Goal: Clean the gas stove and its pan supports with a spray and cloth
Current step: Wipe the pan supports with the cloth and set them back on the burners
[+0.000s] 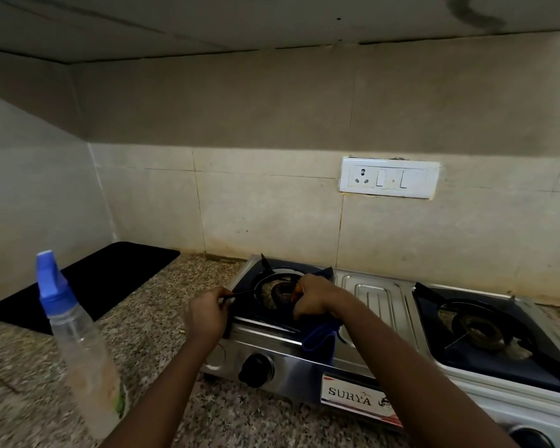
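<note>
I see a steel gas stove (304, 347) sitting on a speckled stone table (143, 318). It has two burners, one on the left and one on the right, with a ribbed steel part between them.

My left hand (207, 313) is at the left edge of the stove. Its grip is narrow, pinching the thin black arm of the left pan support (265, 279). The support is a dark ring with thin arms, and it sits over the left burner (283, 294).

My right hand (314, 295) is on the right side of that same burner. Its grip is closed on a blue cloth (322, 334). The cloth pokes out on the far side of the hand and hangs down over the near edge of the stove, just above the front panel.

The right pan support (485, 318) rests on the right burner, and no hand is touching it.

A black knob (256, 370) is on the front of the stove, and a label near it reads SURYA.

The spray bottle (78, 344) stands on the table near me on the left, well apart from the stove. It is clear with a blue top.

A black mat (88, 286) lies far on the left. A white switch plate (388, 177) is on the tiled wall behind the stove.
</note>
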